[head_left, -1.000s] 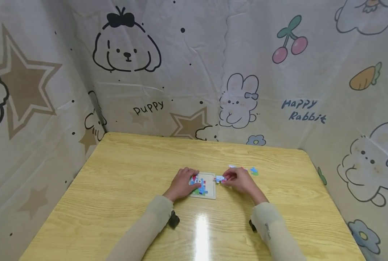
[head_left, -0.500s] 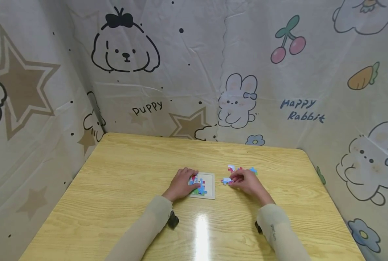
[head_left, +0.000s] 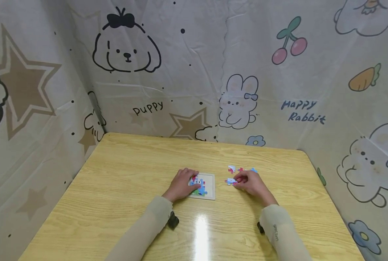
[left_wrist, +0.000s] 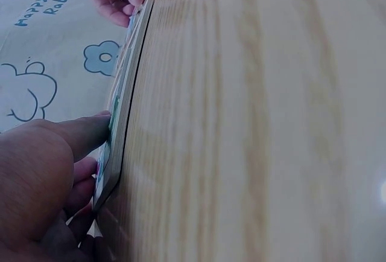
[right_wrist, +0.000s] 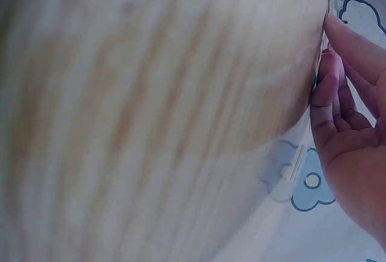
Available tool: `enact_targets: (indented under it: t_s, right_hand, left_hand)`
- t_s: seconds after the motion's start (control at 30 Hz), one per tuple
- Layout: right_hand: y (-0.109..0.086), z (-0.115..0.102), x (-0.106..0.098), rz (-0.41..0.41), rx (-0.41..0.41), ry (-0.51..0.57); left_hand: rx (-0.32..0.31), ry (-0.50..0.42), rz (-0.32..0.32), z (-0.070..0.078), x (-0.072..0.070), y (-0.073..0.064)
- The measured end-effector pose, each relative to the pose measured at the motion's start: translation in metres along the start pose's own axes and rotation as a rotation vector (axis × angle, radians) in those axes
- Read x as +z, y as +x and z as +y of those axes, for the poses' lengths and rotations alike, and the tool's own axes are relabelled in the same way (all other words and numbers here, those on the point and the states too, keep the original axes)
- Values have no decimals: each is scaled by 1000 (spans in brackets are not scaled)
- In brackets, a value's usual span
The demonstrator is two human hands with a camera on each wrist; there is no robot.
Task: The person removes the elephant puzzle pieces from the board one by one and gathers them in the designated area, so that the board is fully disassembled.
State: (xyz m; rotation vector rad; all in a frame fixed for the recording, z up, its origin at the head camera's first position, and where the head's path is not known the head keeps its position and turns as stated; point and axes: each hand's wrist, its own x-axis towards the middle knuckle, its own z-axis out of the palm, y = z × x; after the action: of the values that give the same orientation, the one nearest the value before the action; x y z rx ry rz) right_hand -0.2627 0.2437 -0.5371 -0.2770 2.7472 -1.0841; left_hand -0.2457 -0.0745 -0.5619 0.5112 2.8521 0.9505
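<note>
A small puzzle tray (head_left: 210,186) with a pale rim lies mid-table, its left part filled with colourful joined pieces. My left hand (head_left: 182,184) holds the tray's left side, thumb over the pieces. In the left wrist view, the left thumb (left_wrist: 90,134) lies on the tray top while the other fingers bend against its edge. To the right of the tray, my right hand (head_left: 250,184) pinches a white, blue and pink puzzle piece (head_left: 230,181) at its right end, low over the table. The right wrist view has the right fingers (right_wrist: 329,90) bent at table level.
Beyond the right hand lie loose puzzle pieces: a white and pink one (head_left: 231,169), a red one (head_left: 240,169) and a blue one (head_left: 253,170) partly hidden by the hand. A printed curtain (head_left: 187,72) surrounds the wooden table (head_left: 131,163) at the back and sides.
My right hand has drawn the puzzle piece away from the tray's right edge, rightward and slightly nearer to me. The left hand stays in place on the tray.
</note>
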Motion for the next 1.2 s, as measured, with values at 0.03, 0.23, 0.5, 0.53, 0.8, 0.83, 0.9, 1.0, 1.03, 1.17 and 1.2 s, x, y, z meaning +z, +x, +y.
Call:
enact_targets:
  t_s: [0.03, 0.23, 0.5, 0.53, 0.8, 0.83, 0.9, 1.0, 1.03, 1.17, 1.2]
  right_hand:
    - [0, 1, 0, 0, 1, 1]
    - [-1, 4, 0, -7, 10, -1]
    - [-1, 4, 2, -8, 27, 20]
    - [-1, 4, 2, -10, 26, 23]
    - [-1, 3, 1, -14, 35, 29]
    - [-1, 3, 1, -14, 37, 30]
    - [-1, 3, 0, -15, 36, 34]
    - [-1, 3, -1, -16, 30, 45]
    - [-1, 3, -1, -15, 29, 49]
    - [-1, 4, -3, -19, 21, 61]
    - [-1, 4, -3, -20, 21, 62]
  left_hand:
    - [-1, -1, -1, 0, 0, 0]
    - [3, -13, 5, 1, 1, -1]
    - [-4, -6, -6, -2, 3, -1]
    - [-6, -5, -6, -2, 3, -1]
    - [-14, -11, -4, 0, 1, -1]
    - [-11, -11, -1, 1, 1, -1]
    - [-9, -15, 2, 2, 0, -1]
    - [-8, -24, 1, 4, -2, -1]
    - [-7, -27, 0, 4, -2, -1]
    - [-11, -49, -13, 4, -3, -1]
    - [-13, -53, -20, 3, -4, 0]
